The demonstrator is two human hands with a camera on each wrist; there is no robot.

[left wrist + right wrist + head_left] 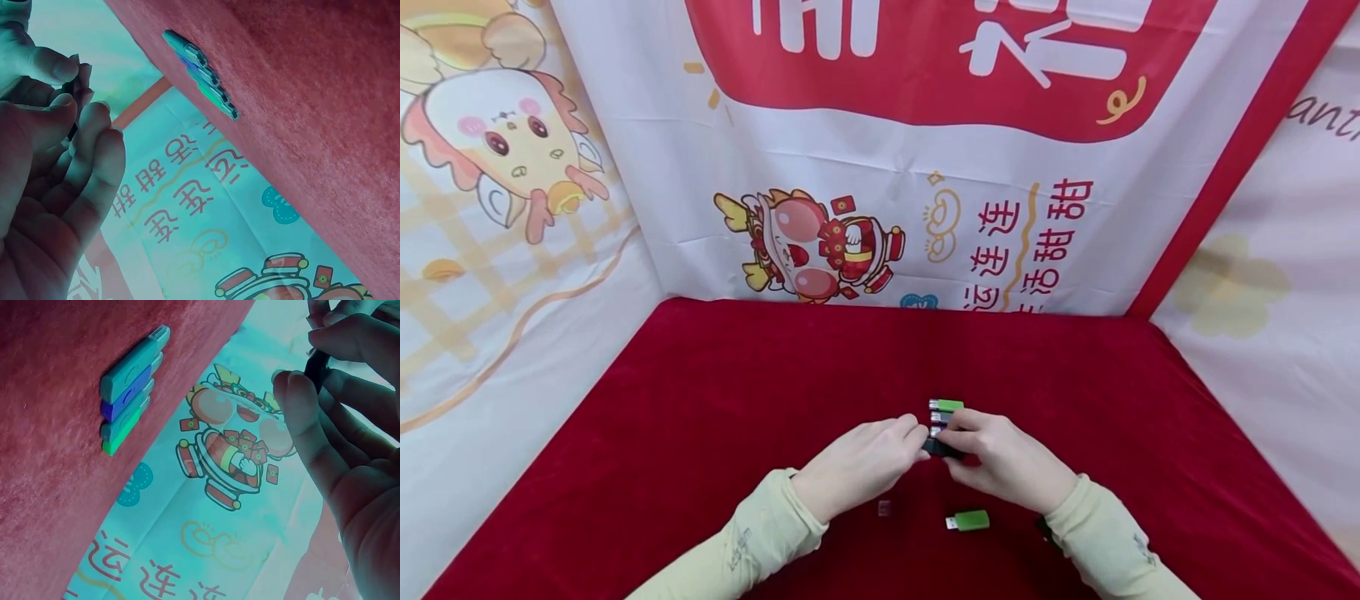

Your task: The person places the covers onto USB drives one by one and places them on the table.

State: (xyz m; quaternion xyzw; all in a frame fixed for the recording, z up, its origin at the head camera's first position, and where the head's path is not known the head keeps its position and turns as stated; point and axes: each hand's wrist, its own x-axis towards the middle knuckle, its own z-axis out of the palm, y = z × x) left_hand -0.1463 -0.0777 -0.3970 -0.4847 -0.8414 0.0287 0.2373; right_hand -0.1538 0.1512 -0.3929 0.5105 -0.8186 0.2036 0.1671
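Both hands meet over the red cloth and hold a small black stick [942, 448], likely a USB flash drive, between them. My left hand [872, 457] pinches its left end with thumb and fingertips. At the other end, my right hand [1006, 460] pinches it the same way. Fingers cover much of the black stick [317, 367] in the wrist views. Just beyond the hands, several USB flash drives lie side by side with metal plugs pointing left, among them a green USB drive [951, 405] and a purple one [128, 399].
Nearer the person, another green USB drive [972, 521] lies on the red cloth [760, 367]. A small clear cap [884, 507] rests left of it. Something dark [1043, 528] peeks out beside the right sleeve [1105, 533]. Printed fabric walls [662, 167] enclose the back and sides.
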